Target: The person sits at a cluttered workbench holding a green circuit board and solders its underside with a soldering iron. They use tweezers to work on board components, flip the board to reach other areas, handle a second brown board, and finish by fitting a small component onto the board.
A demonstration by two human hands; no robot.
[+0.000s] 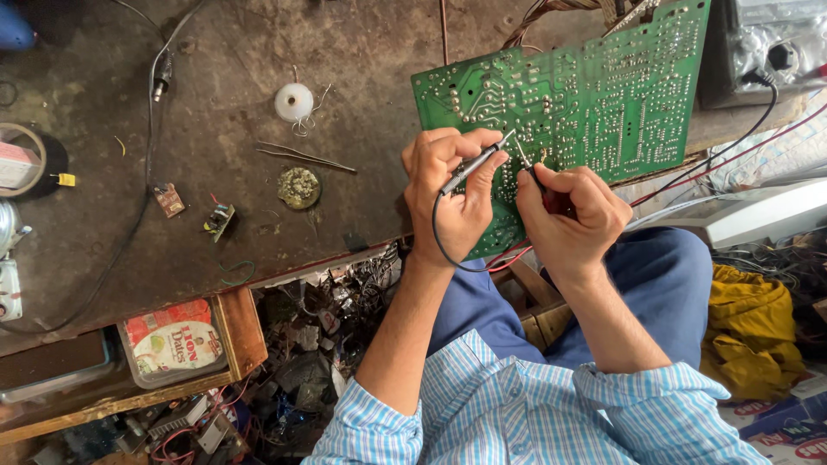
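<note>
A green circuit board [603,95] lies solder side up at the right end of the dark workbench [258,52], overhanging its edge. My left hand [452,202] grips a grey test probe [474,168] with a black lead, its tip touching the board. My right hand [568,215] holds a red test probe [547,194], its metal tip also on the board close beside the other one. Both leads loop down below my wrists.
On the bench lie tweezers [306,156], a white solder spool [294,102], a round tin of flux [299,187], two small circuit pieces [170,200] and a tape roll [30,159]. A meter [758,43] sits at top right. Scrap parts fill the floor below.
</note>
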